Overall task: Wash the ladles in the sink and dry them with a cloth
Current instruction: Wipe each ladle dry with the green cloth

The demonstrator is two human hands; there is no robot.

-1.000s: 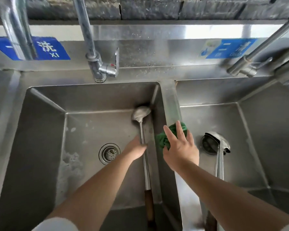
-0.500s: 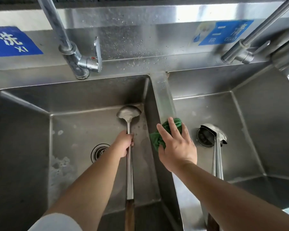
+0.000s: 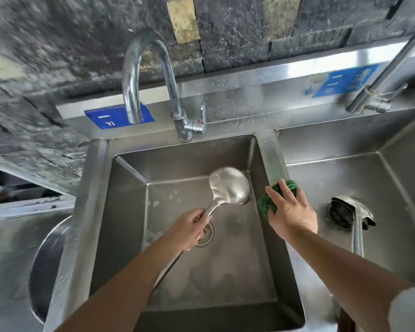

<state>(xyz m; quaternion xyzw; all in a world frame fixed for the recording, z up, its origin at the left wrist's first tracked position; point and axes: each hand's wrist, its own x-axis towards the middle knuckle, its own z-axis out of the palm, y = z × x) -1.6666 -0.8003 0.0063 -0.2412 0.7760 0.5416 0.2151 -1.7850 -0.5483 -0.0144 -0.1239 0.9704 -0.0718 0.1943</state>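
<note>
Over the left basin the curved faucet hangs at the back, leaving open room below its spout. The raised ladle and the left hand fill the basin's middle. On the divider the right hand presses a green cloth. In the right basin, a second ladle covers the drain.

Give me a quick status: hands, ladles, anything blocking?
Left hand grips ladle over basin. Right hand flat on cloth. Second ladle waits. Nothing blocking.
</note>
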